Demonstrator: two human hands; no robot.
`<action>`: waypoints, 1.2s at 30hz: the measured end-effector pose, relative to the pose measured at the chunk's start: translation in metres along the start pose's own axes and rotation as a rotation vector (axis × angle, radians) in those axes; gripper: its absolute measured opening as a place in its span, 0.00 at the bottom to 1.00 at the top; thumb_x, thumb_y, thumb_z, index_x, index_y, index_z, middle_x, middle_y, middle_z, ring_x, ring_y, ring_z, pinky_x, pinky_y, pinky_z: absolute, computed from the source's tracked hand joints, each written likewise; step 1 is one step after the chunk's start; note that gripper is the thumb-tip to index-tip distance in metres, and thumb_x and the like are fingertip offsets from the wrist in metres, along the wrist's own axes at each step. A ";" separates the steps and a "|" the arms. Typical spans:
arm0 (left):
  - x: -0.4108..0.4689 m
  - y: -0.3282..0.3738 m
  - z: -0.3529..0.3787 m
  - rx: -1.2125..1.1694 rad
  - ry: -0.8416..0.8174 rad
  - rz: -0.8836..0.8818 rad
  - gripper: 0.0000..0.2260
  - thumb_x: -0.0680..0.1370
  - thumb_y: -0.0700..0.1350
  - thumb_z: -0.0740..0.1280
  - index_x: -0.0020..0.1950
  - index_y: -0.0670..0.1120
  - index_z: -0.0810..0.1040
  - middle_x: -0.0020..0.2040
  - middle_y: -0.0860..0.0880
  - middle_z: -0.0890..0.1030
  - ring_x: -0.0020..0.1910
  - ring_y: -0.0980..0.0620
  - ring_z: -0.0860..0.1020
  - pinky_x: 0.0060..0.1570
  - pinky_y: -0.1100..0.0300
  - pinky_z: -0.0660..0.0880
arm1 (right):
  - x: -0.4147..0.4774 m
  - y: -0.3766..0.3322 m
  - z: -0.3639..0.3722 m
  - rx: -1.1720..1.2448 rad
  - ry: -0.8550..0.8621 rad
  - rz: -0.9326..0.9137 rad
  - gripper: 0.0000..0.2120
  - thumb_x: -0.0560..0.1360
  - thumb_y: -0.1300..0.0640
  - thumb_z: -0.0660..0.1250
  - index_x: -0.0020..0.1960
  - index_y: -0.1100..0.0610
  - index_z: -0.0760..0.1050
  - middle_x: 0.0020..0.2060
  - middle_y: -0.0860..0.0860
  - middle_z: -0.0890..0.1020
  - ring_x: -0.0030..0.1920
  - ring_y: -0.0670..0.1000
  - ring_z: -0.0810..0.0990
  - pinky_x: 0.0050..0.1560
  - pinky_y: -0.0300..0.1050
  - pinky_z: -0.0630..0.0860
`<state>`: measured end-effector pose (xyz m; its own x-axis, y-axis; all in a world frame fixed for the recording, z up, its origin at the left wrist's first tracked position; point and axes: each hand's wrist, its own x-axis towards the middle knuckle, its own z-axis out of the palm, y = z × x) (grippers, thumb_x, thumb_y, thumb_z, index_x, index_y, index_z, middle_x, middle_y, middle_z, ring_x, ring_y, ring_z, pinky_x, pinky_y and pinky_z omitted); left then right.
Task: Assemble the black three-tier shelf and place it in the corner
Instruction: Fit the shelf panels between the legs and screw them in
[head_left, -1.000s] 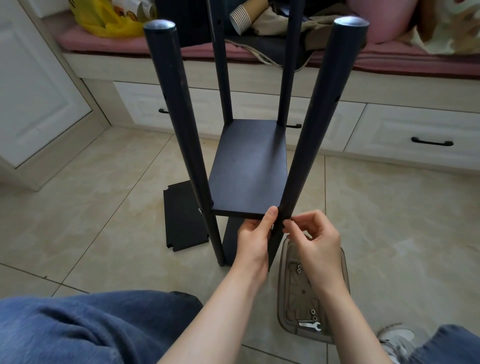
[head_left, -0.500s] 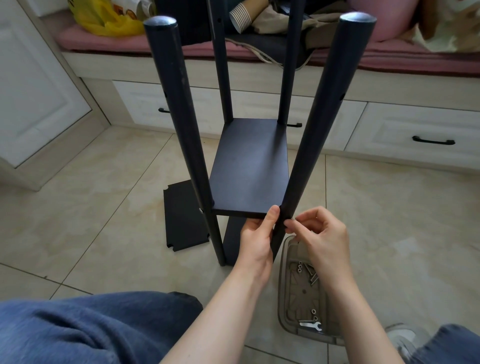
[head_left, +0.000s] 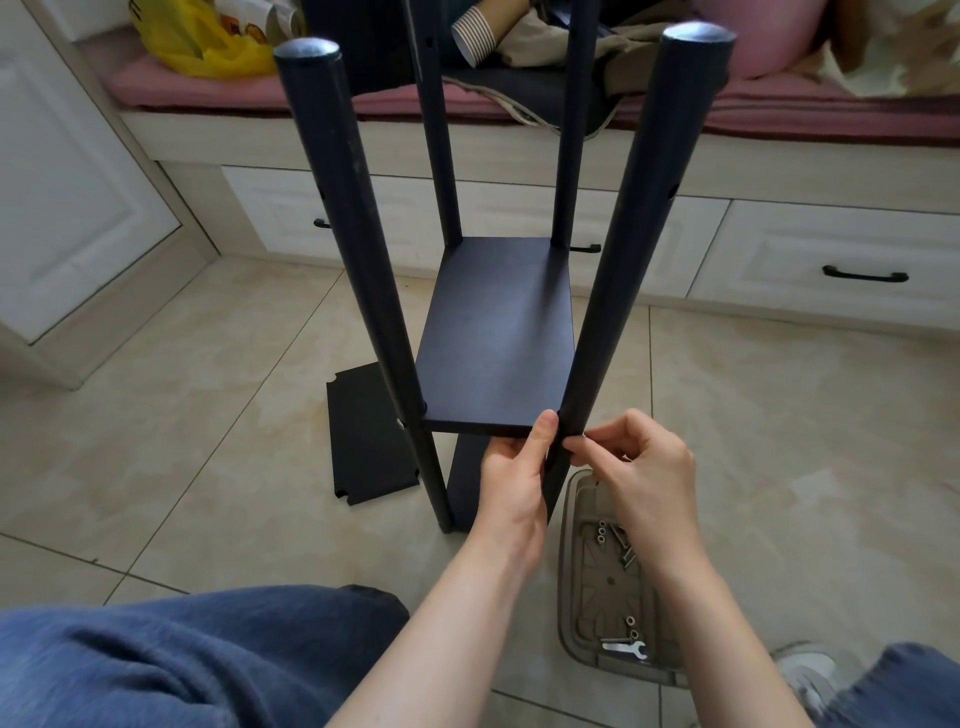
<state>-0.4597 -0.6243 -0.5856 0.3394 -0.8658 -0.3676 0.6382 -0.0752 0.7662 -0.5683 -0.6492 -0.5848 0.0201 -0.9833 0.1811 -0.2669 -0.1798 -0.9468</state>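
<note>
your half-built shelf (head_left: 605, 322) stands upright on the tiled floor (head_left: 208, 415), just in front of the drawer bench and between your knees, not yet in any corner. your left hand (head_left: 511, 478) grips the front edge of the middle board (head_left: 498, 332) at its near right corner, thumb on top and fingers out of sight beneath. your right hand (head_left: 639, 467) pinches a small bright piece (head_left: 583, 437) against the right front pole (head_left: 643, 208), right where board meets pole; it looks like a bolt, though it is too small to be sure. a loose board (head_left: 363, 431) lies flat on the floor behind the left front pole (head_left: 355, 218), and the parts tray (head_left: 563, 571) with its wrench (head_left: 626, 648) sits on the floor under your right wrist. expect the poles and boards to be stiff and fairly light, but the frame will likely be wobbly and top-heavy until every joint is tight, and the smooth round poles could slip in your palm. support the board from below at the corner you are fastening, and when you lift the finished shelf, take two poles low down, close to a board.
</note>
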 end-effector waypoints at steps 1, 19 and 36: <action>0.000 0.000 0.000 0.016 0.008 0.002 0.20 0.75 0.46 0.72 0.64 0.40 0.79 0.54 0.45 0.86 0.54 0.48 0.84 0.52 0.61 0.80 | 0.000 0.001 0.001 0.004 0.000 0.010 0.10 0.67 0.59 0.79 0.35 0.51 0.78 0.32 0.44 0.84 0.35 0.45 0.83 0.36 0.38 0.77; -0.025 0.024 -0.008 0.331 -0.027 -0.036 0.10 0.82 0.37 0.65 0.62 0.45 0.80 0.54 0.51 0.87 0.55 0.55 0.84 0.49 0.69 0.78 | 0.015 0.014 -0.010 0.261 -0.278 0.181 0.11 0.73 0.56 0.76 0.53 0.44 0.82 0.49 0.42 0.86 0.50 0.44 0.84 0.46 0.38 0.80; -0.022 0.050 0.004 1.588 -0.030 0.781 0.19 0.72 0.48 0.78 0.61 0.47 0.81 0.60 0.51 0.82 0.70 0.49 0.71 0.78 0.50 0.56 | 0.014 0.011 -0.010 0.385 -0.318 0.339 0.04 0.73 0.57 0.75 0.46 0.57 0.84 0.45 0.44 0.87 0.48 0.44 0.86 0.43 0.35 0.80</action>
<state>-0.4384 -0.6112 -0.5371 0.1850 -0.9376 0.2945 -0.8806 -0.0250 0.4733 -0.5802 -0.6650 -0.5902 0.2979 -0.9375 -0.1800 0.0577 0.2059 -0.9769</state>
